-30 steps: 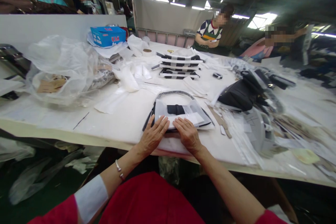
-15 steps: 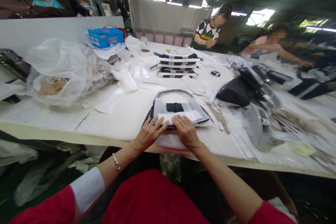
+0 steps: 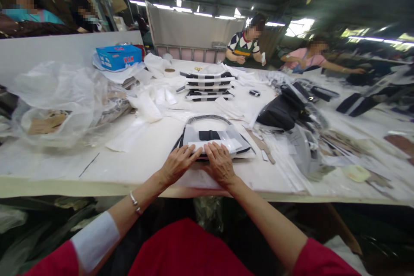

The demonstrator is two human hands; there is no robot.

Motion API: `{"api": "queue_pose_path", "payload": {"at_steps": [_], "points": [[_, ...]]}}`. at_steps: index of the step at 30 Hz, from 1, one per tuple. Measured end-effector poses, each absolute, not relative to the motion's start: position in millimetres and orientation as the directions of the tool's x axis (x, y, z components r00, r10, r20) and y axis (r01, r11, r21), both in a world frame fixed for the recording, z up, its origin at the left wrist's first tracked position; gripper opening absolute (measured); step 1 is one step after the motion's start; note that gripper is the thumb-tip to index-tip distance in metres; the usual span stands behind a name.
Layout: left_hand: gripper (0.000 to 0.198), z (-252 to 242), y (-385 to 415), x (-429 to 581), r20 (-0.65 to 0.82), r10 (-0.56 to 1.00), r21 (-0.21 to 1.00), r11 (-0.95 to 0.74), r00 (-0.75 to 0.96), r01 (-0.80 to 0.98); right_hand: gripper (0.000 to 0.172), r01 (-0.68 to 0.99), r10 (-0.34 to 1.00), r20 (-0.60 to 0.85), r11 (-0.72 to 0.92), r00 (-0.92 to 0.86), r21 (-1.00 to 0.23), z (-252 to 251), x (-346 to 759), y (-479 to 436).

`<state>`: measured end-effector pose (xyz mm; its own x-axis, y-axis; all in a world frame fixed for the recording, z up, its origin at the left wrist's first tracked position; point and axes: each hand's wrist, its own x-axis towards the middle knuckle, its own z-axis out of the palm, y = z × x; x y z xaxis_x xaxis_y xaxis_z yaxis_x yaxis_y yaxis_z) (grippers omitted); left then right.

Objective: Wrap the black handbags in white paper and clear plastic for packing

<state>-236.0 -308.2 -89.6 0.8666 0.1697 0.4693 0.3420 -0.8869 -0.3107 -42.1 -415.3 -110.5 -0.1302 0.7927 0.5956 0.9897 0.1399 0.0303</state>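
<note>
A black handbag point(image 3: 243, 149) with a wrapped, curved handle point(image 3: 208, 117) lies flat at the table's near edge. Translucent white wrapping covers most of its face, and a black tab point(image 3: 209, 135) shows in the middle. Along its near side runs a folded white sheet point(image 3: 230, 145). My left hand point(image 3: 177, 163) grips this side left of centre, fingertips on the white sheet. Close beside it, my right hand point(image 3: 220, 164) holds the same edge with its fingers laid over the top. Both thumbs are mostly hidden.
Behind the handbag stands a stack of black pieces with white strips point(image 3: 209, 86). Clear plastic bags point(image 3: 61, 95) and a blue box point(image 3: 119, 57) are on the left. Black bags point(image 3: 280, 110) and scraps crowd the right. Co-workers point(image 3: 244, 45) stand across the table point(image 3: 129, 168).
The view has shifted slightly to the right and up. My fingers have drawn closer together on the handbag's near edge. The co-worker opposite has moved their hands apart.
</note>
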Motion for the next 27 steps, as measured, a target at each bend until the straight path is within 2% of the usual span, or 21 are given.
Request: {"api": "queue_pose_path", "payload": {"at_steps": [6,10,13,22,27], "points": [[0.050,-96.1,-307.9,-236.6,0.524,0.163,-0.310,-0.878,0.836,0.365,0.038,0.975,0.747,0.627,0.190,-0.221,0.118,-116.0,-35.4,-398.2],[0.051,-100.7,-313.5,-237.0,0.568,0.170,-0.319,-0.856,0.805,0.406,0.029,0.950,0.757,0.574,0.247,-0.312,0.190,-108.9,-28.7,-391.7],[0.047,-101.9,-316.1,-232.2,0.595,0.172,-0.331,-0.838,0.785,0.434,0.027,0.949,0.778,0.545,0.233,-0.314,0.215,-104.8,-27.1,-388.3],[0.037,-91.8,-306.4,-212.5,0.470,0.244,-0.385,-0.809,0.848,0.445,0.034,0.968,0.794,0.559,0.144,-0.237,0.207,-107.4,-39.0,-391.1],[0.035,-71.4,-299.2,-205.3,0.448,0.203,-0.393,-0.830,0.871,0.395,0.058,0.985,0.817,0.555,0.087,-0.156,0.148,-97.4,-37.3,-395.0]]}}
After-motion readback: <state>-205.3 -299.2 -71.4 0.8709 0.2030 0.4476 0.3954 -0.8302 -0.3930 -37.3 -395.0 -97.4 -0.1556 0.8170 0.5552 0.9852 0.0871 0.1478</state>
